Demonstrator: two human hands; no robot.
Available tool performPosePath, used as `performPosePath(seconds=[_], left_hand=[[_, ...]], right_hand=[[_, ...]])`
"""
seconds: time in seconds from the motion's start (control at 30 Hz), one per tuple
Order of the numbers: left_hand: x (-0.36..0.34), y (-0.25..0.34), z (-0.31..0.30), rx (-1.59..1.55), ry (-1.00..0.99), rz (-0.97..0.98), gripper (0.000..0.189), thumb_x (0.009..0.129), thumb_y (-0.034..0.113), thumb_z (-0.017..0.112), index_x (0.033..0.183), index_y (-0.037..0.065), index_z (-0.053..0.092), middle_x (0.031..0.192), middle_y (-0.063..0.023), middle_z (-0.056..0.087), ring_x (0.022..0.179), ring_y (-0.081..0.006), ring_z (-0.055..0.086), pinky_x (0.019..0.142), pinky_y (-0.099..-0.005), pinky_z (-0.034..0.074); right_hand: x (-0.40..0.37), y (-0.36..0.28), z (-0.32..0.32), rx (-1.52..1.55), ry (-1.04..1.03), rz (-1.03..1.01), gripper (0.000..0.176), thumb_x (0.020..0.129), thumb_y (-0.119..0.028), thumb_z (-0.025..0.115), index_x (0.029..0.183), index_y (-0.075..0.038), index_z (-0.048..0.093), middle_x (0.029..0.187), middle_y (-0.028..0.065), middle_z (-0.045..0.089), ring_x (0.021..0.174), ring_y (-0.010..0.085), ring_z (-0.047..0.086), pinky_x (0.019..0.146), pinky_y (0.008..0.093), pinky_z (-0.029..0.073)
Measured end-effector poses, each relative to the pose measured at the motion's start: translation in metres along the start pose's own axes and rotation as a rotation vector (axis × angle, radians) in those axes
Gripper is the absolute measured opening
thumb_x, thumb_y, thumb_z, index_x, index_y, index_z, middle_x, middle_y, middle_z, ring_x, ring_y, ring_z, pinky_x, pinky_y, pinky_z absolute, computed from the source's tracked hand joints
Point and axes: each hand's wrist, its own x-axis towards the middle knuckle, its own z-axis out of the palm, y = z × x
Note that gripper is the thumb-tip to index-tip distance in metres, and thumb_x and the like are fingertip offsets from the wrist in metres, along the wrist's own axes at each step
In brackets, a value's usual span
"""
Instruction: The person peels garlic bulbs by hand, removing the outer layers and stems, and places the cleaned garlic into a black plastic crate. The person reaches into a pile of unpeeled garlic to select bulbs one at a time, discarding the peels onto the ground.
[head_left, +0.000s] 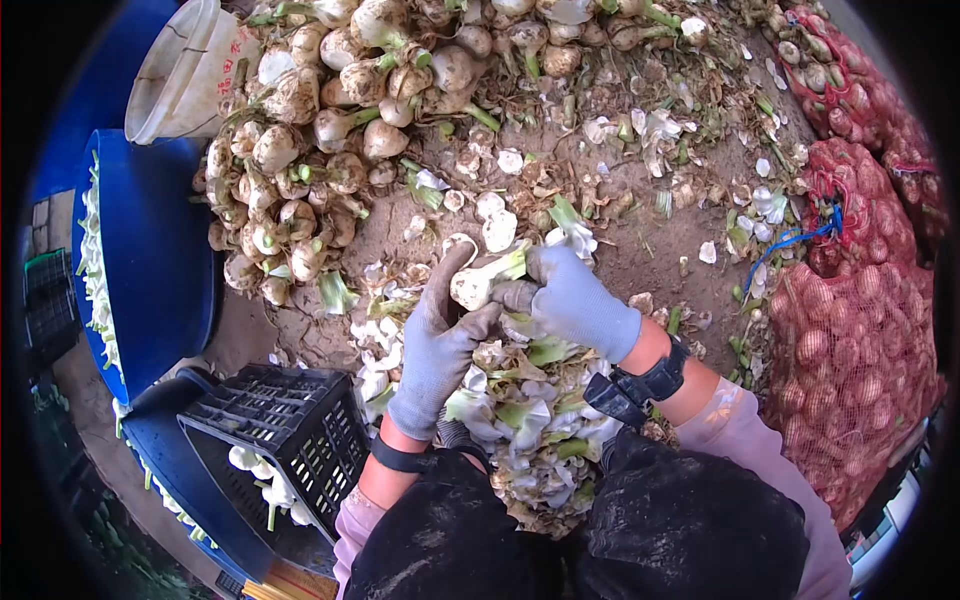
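Observation:
A garlic bulb [470, 288] with a short green stem is held in front of me, brown-stained on its side. My left hand [432, 350], in a dirty grey glove, is closed around it, thumb below and fingers along the far side. Closed at the stem side of the same bulb is my right hand [582, 305], also gloved, its fingertips pressed against the garlic. A pale curved strip [460, 246] shows by my left fingertips; I cannot make out what it is. Under both hands lies a heap of peeled garlic skins [540, 400].
Unpeeled garlic bulbs [360, 90] are piled ahead and to the left. A white bucket [180, 70], a blue tub [150, 240] and a black crate [290, 420] with cleaned garlic stand at left. Red mesh sacks [850, 360] line the right side.

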Motion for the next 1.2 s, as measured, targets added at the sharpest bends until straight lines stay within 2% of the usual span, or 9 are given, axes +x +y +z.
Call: performPosePath(seconds=[0.17, 0.27, 0.37, 0.43, 0.53, 0.6, 0.8, 1.1, 1.2], left_hand=[[-0.007, 0.0, -0.016, 0.021, -0.08, -0.248, 0.05, 0.094, 0.031, 0.065, 0.129, -0.001, 0.05, 0.075, -0.003, 0.059, 0.063, -0.0108, 0.06, 0.055, -0.0218, 0.045], [-0.002, 0.003, -0.027, -0.145, -0.192, -0.289, 0.073, 0.095, 0.067, 0.036, 0.111, 0.0, 0.06, 0.072, -0.005, 0.06, 0.057, -0.0128, 0.059, 0.054, -0.0254, 0.048], [0.009, 0.003, -0.026, 0.433, -0.053, 0.029, 0.069, 0.101, 0.059, 0.033, 0.123, -0.002, 0.057, 0.088, -0.011, 0.065, 0.077, -0.0134, 0.064, 0.066, -0.0277, 0.054], [0.004, 0.016, -0.023, 0.255, 0.185, -0.077, 0.06, 0.102, 0.049, 0.038, 0.132, -0.002, 0.051, 0.104, -0.014, 0.065, 0.085, -0.015, 0.064, 0.075, -0.0276, 0.054], [-0.001, 0.011, -0.015, 0.062, 0.067, 0.003, 0.05, 0.094, 0.026, 0.064, 0.136, 0.001, 0.049, 0.109, -0.0073, 0.062, 0.084, -0.0096, 0.06, 0.074, -0.0216, 0.052], [-0.006, 0.012, -0.014, 0.307, -0.046, -0.031, 0.06, 0.082, 0.006, 0.077, 0.135, -0.001, 0.049, 0.107, -0.0046, 0.062, 0.088, -0.0077, 0.058, 0.078, -0.0216, 0.052], [-0.007, 0.012, -0.014, 0.073, -0.036, -0.155, 0.044, 0.098, 0.029, 0.06, 0.131, 0.0, 0.054, 0.091, -0.0076, 0.068, 0.065, -0.0099, 0.061, 0.062, -0.0214, 0.051], [-0.015, 0.015, -0.01, -0.055, -0.218, -0.209, 0.048, 0.1, 0.037, 0.051, 0.128, -0.002, 0.054, 0.106, -0.015, 0.067, 0.071, -0.0197, 0.066, 0.064, -0.0271, 0.056], [-0.012, 0.042, -0.042, -0.334, 0.074, 0.132, 0.034, 0.103, 0.026, 0.049, 0.127, 0.003, 0.053, 0.105, -0.0083, 0.063, 0.086, -0.0158, 0.064, 0.07, -0.0264, 0.054]], right_hand=[[-0.001, 0.005, 0.001, -0.253, 0.026, 0.107, 0.019, 0.089, -0.013, 0.068, 0.085, 0.004, 0.062, 0.076, 0.0069, 0.065, 0.069, 0.0076, 0.052, 0.061, 0.0294, 0.045], [-0.013, -0.001, 0.01, 0.213, -0.066, 0.077, 0.016, 0.092, -0.01, 0.065, 0.102, 0.003, 0.066, 0.088, 0.005, 0.07, 0.078, 0.0068, 0.058, 0.07, 0.0261, 0.049], [-0.02, 0.002, 0.02, 0.086, -0.092, 0.024, 0.021, 0.093, -0.008, 0.062, 0.112, 0.002, 0.065, 0.097, 0.0029, 0.07, 0.085, 0.0053, 0.059, 0.074, 0.0252, 0.049], [-0.014, 0.017, 0.021, 0.185, -0.005, 0.007, 0.02, 0.092, -0.013, 0.065, 0.104, 0.003, 0.065, 0.09, 0.0069, 0.07, 0.079, 0.0131, 0.063, 0.073, 0.0288, 0.05], [-0.008, 0.029, 0.016, -0.288, 0.129, -0.176, 0.024, 0.083, -0.02, 0.07, 0.086, 0.001, 0.057, 0.078, 0.0201, 0.06, 0.072, 0.0418, 0.058, 0.069, 0.0419, 0.05], [-0.014, 0.022, 0.021, -0.5, 0.099, -0.332, 0.02, 0.08, -0.016, 0.068, 0.086, 0.0, 0.057, 0.079, 0.0195, 0.06, 0.073, 0.0413, 0.059, 0.068, 0.0439, 0.05], [-0.016, 0.012, 0.014, -0.823, 0.126, -0.322, 0.017, 0.074, -0.01, 0.06, 0.089, -0.002, 0.058, 0.08, 0.0168, 0.06, 0.075, 0.0386, 0.061, 0.069, 0.048, 0.05], [0.012, 0.018, -0.041, -1.03, 0.542, -0.14, 0.018, 0.076, -0.012, 0.06, 0.093, -0.006, 0.062, 0.084, 0.0169, 0.065, 0.079, 0.0351, 0.066, 0.072, 0.0452, 0.053], [-0.001, 0.02, -0.062, -1.041, 0.386, 0.008, 0.035, 0.074, -0.004, 0.057, 0.108, -0.009, 0.064, 0.092, 0.0199, 0.065, 0.088, 0.0382, 0.064, 0.078, 0.0467, 0.052]])
